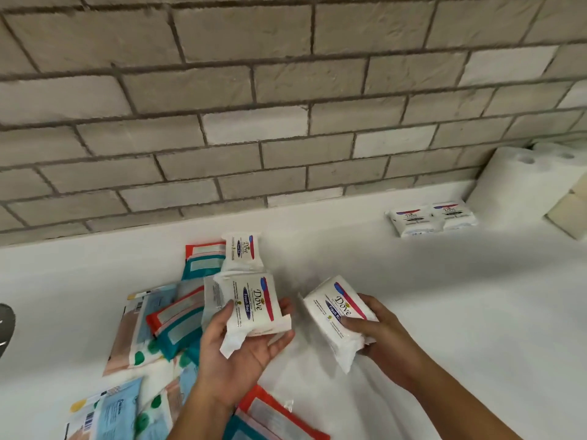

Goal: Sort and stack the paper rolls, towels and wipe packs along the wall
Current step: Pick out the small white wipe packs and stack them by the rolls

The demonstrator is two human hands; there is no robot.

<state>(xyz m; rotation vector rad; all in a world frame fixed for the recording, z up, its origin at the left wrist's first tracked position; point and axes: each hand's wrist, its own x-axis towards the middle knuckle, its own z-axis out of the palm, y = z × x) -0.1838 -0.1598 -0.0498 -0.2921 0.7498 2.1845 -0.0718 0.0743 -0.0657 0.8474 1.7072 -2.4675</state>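
My left hand (244, 347) holds a white Dove wipe pack (254, 306) from below, label up. A second white Dove pack (336, 315) is gripped in my right hand (374, 331), tilted. Another Dove pack (242, 251) lies on the white counter just beyond the left one. Two Dove packs (432, 219) sit side by side near the wall at the right. Teal-and-orange wipe packs (178, 322) and light blue packs (117, 411) lie jumbled at the lower left. White paper towel rolls (514, 182) stand against the wall at the far right.
A grey brick wall (286, 106) runs along the back of the white counter (444, 296). Cream-coloured packs (568, 214) sit beside the rolls at the right edge. A dark grey object (4, 328) pokes in at the left edge.
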